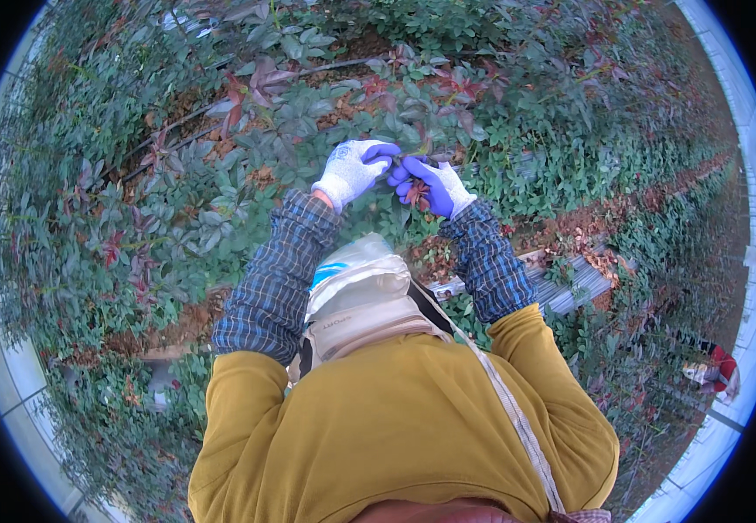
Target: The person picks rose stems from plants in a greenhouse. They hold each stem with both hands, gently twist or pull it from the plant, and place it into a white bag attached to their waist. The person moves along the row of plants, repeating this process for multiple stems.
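Observation:
My left hand (358, 168), in a white and purple coated glove, has its fingertips closed on part of a leafy stem (425, 149). Against it, my right hand (433, 186), gloved alike, is curled around the same shoot, with reddish leaves (417, 194) showing between its fingers. Both hands meet just above the green foliage of what look like rose bushes (273, 131). A light shoulder bag (358, 327) hangs at my front, with a white plastic bag (358, 265) bulging from it. What the fingertips pinch is partly hidden.
Dark irrigation tubes (182, 124) run through the plants over reddish soil. Plastic sheeting (571, 284) with dry leaves lies right of my right sleeve. Another person (715, 372) in red is among the plants at the far right. A pale greenhouse wall (751, 261) curves beyond.

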The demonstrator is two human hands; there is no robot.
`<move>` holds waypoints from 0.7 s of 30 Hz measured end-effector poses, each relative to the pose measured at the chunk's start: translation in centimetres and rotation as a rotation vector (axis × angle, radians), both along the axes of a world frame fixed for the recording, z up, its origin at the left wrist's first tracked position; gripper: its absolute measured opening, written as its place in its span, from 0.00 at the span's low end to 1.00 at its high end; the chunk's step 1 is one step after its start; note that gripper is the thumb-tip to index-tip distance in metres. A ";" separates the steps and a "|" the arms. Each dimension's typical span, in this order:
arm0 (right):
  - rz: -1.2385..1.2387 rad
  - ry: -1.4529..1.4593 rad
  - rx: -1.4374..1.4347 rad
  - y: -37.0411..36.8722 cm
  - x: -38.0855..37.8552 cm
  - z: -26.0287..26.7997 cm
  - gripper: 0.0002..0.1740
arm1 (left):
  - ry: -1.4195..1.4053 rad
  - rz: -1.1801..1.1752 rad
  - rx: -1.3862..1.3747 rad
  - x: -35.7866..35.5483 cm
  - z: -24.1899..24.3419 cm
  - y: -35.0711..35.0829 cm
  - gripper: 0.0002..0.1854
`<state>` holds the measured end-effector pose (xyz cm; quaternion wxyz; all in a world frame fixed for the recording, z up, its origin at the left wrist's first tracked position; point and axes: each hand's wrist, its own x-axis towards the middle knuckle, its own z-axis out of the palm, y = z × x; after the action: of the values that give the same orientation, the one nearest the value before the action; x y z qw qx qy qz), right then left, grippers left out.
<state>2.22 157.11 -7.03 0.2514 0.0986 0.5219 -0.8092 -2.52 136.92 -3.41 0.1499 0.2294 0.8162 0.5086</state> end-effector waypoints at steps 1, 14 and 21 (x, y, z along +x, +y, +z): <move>-0.004 0.012 0.037 0.1 0.0 0.0 0.13 | -0.037 0.015 0.033 -0.1 0.0 -0.1 0.13; -0.318 -0.135 -0.273 4.3 12.3 -6.4 0.17 | 0.009 0.383 0.266 3.6 -2.5 -3.2 0.24; -0.525 -0.180 -0.597 5.9 21.4 -7.3 0.15 | -0.092 0.125 0.098 12.8 -3.6 -8.4 0.30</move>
<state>23.57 163.02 -14.34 0.0983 0.2216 0.1972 -0.9499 10.27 128.54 -7.05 0.1436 0.1612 0.7955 0.5662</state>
